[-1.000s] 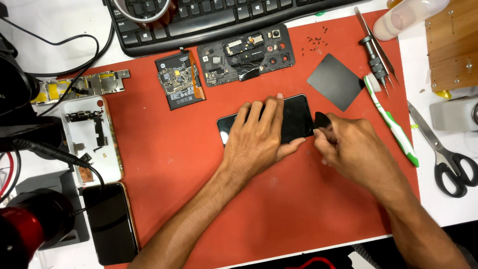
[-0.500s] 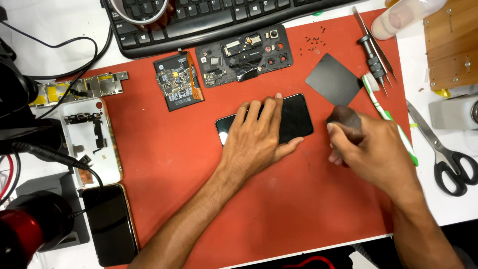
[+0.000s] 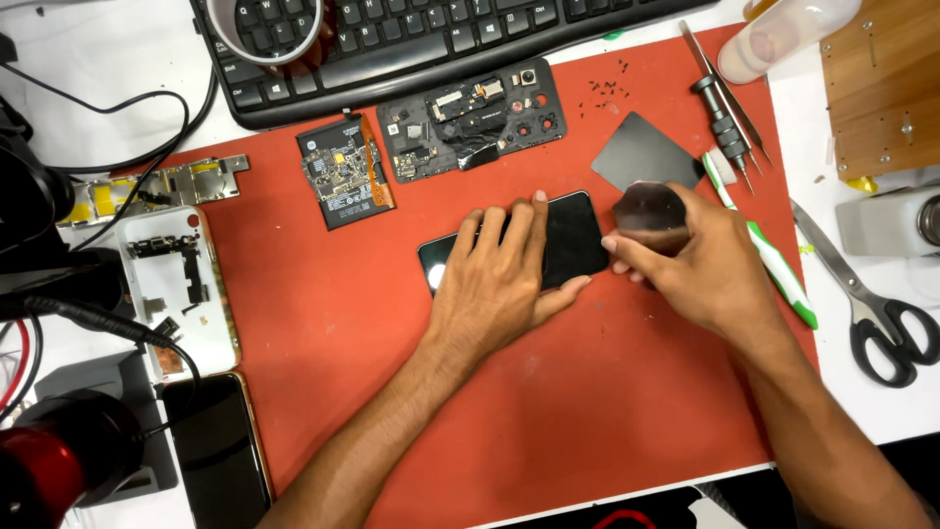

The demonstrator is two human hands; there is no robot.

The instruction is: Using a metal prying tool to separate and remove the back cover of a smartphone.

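A black phone (image 3: 573, 240) lies flat, screen side up, on the red mat (image 3: 607, 411), and the left hand (image 3: 499, 284) rests spread on top of it, fingers flat and palm down, apparently to pin it in place; this hand clasps nothing, it only presses. Just off the phone's right end, the right hand (image 3: 700, 269) pinches a thin, dark, glossy film piece (image 3: 648, 208) between thumb and fingers, lifted clear of the mat, so its grip is closed on that piece. Just beyond the right-hand grip lies a dark grey square sheet (image 3: 641, 152), with a green-and-white toothbrush (image 3: 774, 260) to its outer side and a screwdriver (image 3: 720, 122) and tweezers farther out. Beyond the left-hand grip sit an opened phone frame with its parts (image 3: 475, 122) and a loose circuit board (image 3: 343, 176), with tiny screws (image 3: 607, 93) gathered near them. A keyboard (image 3: 431, 39) lies past those, and scissors (image 3: 867, 304) rest on the white tabletop (image 3: 881, 402), well to the right.
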